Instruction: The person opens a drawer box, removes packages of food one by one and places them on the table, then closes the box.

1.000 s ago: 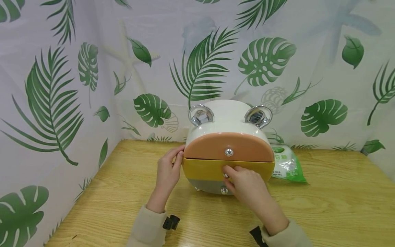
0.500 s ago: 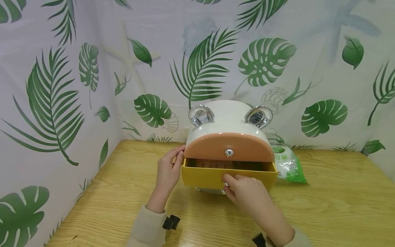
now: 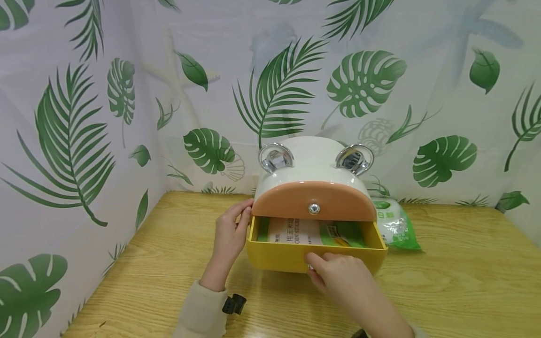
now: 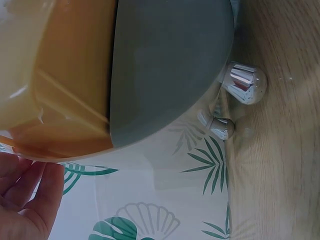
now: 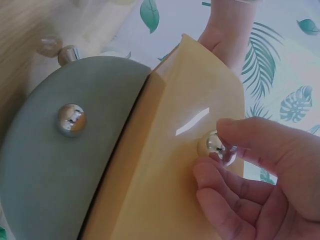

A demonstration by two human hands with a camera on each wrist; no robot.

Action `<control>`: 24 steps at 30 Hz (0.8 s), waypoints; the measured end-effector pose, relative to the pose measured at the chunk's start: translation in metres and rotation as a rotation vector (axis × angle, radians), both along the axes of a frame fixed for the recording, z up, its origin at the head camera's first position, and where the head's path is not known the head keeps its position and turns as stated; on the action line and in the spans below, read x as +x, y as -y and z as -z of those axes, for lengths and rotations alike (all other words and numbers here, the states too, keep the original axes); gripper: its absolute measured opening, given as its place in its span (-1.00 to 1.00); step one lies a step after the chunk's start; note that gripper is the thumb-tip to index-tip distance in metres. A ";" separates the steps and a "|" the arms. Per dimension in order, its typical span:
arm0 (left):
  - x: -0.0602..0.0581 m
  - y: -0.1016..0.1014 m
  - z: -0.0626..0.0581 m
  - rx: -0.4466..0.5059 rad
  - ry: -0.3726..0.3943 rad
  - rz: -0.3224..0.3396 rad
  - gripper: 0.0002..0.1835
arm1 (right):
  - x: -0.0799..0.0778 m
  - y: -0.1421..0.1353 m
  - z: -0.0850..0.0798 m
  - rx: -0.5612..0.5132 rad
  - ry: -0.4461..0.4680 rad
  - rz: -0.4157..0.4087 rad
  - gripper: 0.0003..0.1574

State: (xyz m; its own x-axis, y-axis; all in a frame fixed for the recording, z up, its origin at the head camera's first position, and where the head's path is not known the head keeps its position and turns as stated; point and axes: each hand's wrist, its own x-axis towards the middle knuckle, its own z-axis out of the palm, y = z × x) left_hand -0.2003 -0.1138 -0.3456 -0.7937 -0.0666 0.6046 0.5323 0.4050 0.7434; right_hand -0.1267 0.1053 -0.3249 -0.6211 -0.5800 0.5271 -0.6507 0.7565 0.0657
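Observation:
A small rounded chest of drawers point(image 3: 310, 162), white with two chrome rings on top, stands on the table. Its middle yellow drawer point(image 3: 274, 257) is pulled partway out, showing a printed green and pale pink packet point(image 3: 296, 231) inside. My right hand point(image 3: 344, 281) pinches the silver knob point(image 5: 216, 142) of that drawer between thumb and fingers. On the left side, my left hand point(image 3: 230, 232) rests its extended fingers against the chest's wall. The orange top drawer point(image 3: 279, 202) and the grey bottom drawer point(image 5: 95, 155) are closed.
A clear and green plastic bag point(image 3: 395, 225) with white contents lies behind the chest's right side. Leaf-printed cloth point(image 3: 296, 70) rises behind and to the left of the wooden table point(image 3: 160, 267). Small chrome feet point(image 4: 245, 85) hold the chest up.
The yellow drawer has slid out toward me from closed, with my right hand drawing back on its knob. The packet inside has come into sight. My left hand has stayed in place.

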 end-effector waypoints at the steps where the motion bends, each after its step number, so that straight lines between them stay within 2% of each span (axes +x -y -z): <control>1: 0.000 0.000 0.000 0.000 -0.002 -0.001 -0.75 | 0.002 0.000 -0.001 0.009 0.013 0.000 -0.73; 9: 0.001 0.000 -0.001 -0.020 0.008 -0.018 -0.75 | 0.013 0.000 -0.009 0.077 0.131 -0.033 -0.72; 16: 0.000 0.000 -0.001 -0.024 -0.002 -0.016 -0.75 | 0.018 -0.001 -0.012 0.100 0.164 -0.057 -0.72; 24: 0.001 0.000 -0.001 -0.016 0.010 -0.009 -0.75 | 0.021 -0.003 -0.015 0.129 0.292 -0.084 -0.73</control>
